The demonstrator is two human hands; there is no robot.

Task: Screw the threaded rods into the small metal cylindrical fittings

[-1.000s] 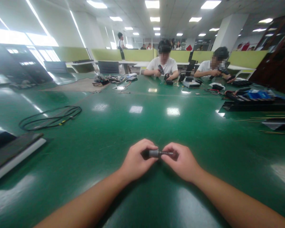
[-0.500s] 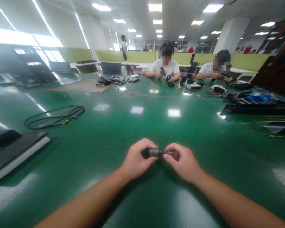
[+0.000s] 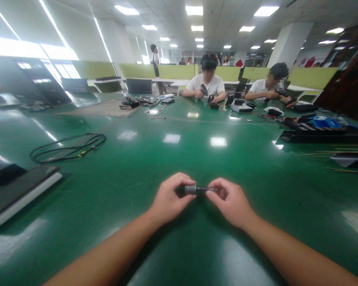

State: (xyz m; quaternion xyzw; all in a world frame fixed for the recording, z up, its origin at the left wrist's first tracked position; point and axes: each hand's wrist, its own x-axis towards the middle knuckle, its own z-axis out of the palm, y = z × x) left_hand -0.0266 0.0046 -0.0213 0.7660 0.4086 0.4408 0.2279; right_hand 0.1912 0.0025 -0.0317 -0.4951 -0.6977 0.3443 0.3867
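Observation:
Between thumb and fingers, my left hand [image 3: 171,194] pinches a short dark grey cylinder [image 3: 190,189]. A thin dark shaft [image 3: 202,189] runs from the cylinder to the right. Its far end lies between the thumb and fingers of my right hand [image 3: 229,198], which are closed on it. The shaft is held level above the green tabletop [image 3: 179,163]. What exactly the cylinder and shaft are is too small to tell.
A coiled black cable [image 3: 68,149] lies at the left, behind a flat dark device with a white edge [image 3: 26,196]. A black tray [image 3: 316,137] and blue parts [image 3: 326,122] are at the right. Across the table, two people [image 3: 207,85] handle tools among scattered parts.
My left hand has shifted slightly left with the cylinder. More of the thin shaft shows between my hands, and the dark part beside the cylinder looks narrower.

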